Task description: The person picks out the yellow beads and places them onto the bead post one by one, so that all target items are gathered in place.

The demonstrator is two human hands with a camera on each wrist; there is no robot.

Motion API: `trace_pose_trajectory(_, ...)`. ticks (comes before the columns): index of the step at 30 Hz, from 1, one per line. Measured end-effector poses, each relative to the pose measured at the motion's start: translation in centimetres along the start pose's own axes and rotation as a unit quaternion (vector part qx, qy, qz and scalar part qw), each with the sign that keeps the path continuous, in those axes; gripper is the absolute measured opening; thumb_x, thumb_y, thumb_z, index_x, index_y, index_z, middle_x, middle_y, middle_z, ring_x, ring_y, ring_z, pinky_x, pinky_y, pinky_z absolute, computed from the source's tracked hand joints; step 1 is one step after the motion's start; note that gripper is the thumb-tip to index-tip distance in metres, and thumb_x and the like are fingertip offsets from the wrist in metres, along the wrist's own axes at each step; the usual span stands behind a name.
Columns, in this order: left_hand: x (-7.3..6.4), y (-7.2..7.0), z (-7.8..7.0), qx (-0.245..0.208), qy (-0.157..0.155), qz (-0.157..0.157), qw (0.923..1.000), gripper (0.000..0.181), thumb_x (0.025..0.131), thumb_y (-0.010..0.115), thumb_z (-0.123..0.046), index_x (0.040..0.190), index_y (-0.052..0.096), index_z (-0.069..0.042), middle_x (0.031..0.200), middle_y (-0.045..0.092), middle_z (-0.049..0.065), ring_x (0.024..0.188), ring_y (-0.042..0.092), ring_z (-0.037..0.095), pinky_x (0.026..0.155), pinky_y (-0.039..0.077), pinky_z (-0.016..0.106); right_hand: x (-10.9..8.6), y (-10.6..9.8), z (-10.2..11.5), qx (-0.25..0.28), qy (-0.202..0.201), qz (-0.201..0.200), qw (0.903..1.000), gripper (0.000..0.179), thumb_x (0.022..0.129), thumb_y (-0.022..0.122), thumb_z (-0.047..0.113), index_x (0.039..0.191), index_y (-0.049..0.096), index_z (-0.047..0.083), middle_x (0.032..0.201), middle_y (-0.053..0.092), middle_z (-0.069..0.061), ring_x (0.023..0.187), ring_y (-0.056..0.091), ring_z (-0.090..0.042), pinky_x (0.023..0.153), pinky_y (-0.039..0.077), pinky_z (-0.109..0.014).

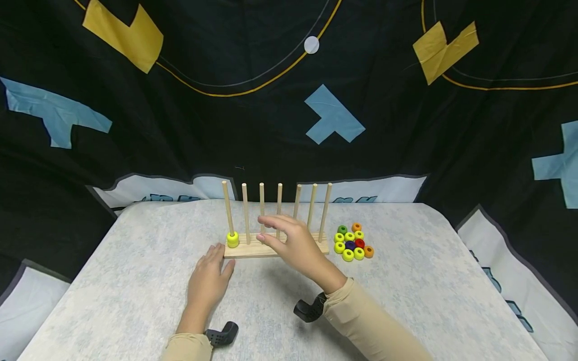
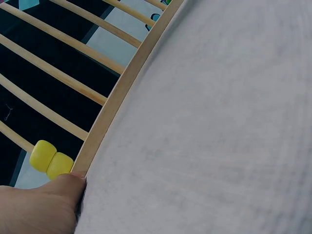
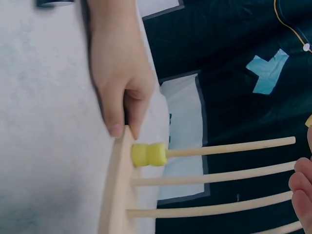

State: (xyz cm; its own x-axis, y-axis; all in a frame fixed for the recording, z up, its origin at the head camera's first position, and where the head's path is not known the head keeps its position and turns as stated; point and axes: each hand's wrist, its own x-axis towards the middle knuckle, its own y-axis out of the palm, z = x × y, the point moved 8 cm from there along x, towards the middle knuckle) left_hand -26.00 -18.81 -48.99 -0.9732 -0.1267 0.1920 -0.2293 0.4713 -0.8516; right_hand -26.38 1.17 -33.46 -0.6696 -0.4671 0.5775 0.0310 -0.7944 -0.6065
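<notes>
A wooden peg stand (image 1: 250, 251), a flat base with several upright pegs, stands on the table. Two yellow beads (image 2: 44, 156) are stacked at the foot of its leftmost peg. With thumb in front and a finger behind, my left hand (image 1: 207, 281) grips the left end of the base; the right wrist view shows this pinch (image 3: 119, 73) beside the beads. My right hand (image 1: 300, 245) hovers in front of the middle pegs, thumb and fingers apart and nothing between them. It hides parts of the pegs and base behind it.
Right of the stand lies a cluster of loose beads: several yellow ones (image 1: 347, 255), orange ones (image 1: 369, 251), a red bead (image 1: 359, 243), a dark blue bead (image 1: 349, 245) and green ones (image 1: 342, 229). A dark curtain (image 1: 271, 145) hangs behind the pale table (image 1: 149, 281).
</notes>
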Motion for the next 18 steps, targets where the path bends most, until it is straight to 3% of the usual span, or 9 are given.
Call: trace_pose_trajectory(18,-0.1,0.0,0.2,-0.001,0.0,-0.001,1.0,0.062,0.101,0.056,-0.033,0.148,0.04,0.003,0.156,0.038,0.02,0.148,0.031,0.038,0.123,0.023,0.053,-5.6,-0.4,-5.1,-0.007,0.081,0.039,0.9959,0.036,0.091,0.074,0.026,0.124,0.069,0.014,0.124,0.071,0.001,0.118,0.065,-0.014,0.099,0.056,-0.034)
